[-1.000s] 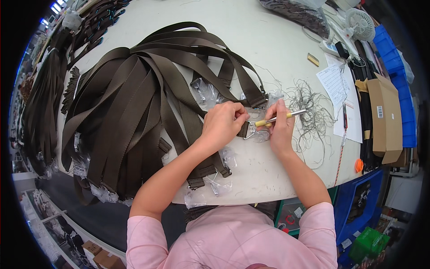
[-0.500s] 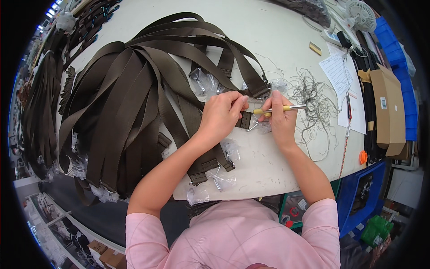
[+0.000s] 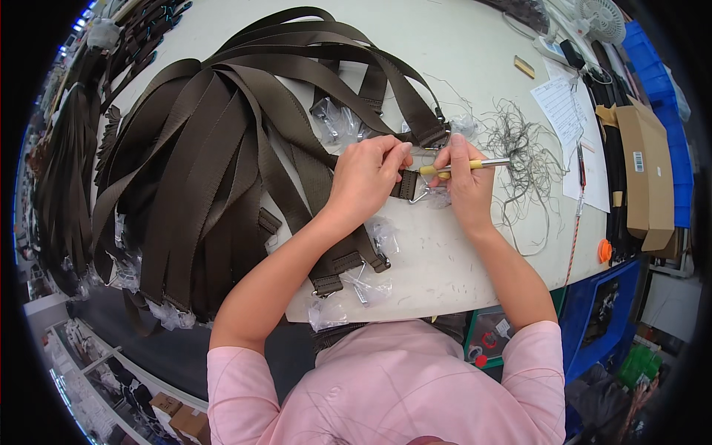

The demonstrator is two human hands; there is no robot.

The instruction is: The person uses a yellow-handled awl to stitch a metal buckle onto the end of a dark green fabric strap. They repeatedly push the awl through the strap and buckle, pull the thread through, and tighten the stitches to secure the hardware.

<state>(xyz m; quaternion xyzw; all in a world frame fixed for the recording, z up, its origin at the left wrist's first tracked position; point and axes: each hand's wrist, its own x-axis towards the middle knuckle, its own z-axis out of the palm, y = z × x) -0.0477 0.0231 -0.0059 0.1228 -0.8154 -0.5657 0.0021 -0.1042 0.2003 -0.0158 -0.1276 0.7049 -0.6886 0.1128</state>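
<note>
Over the end of a dark brown webbing strap (image 3: pixel 405 185), my left hand (image 3: pixel 365 174) is closed in a pinch. What its fingertips hold is too small to make out. A metal hook (image 3: pixel 419 194) sticks out from that strap end. My right hand (image 3: pixel 466 174) grips a slim pen-like tool (image 3: pixel 486 163) with a yellow handle and silver shank, its yellow end pointing at my left fingers. Just beyond both hands lies another strap end (image 3: pixel 429 132) with metal hardware. A big heap of the same straps (image 3: pixel 215 148) spreads to the left, several ends wrapped in clear plastic (image 3: pixel 337 122).
Right of my hand is a tangle of loose threads (image 3: pixel 519 148). Farther right are paper sheets (image 3: pixel 556 111), a red-handled tool (image 3: pixel 581 170) on a cord, a cardboard box (image 3: pixel 647 174) and a small fan (image 3: pixel 601 18). Blue bins (image 3: pixel 601 319) stand below the table's right edge.
The whole view has shifted slightly, so the table scene sits a bit higher in the picture. Both hands keep nearly the same pose over the strap end, the tool still in my right.
</note>
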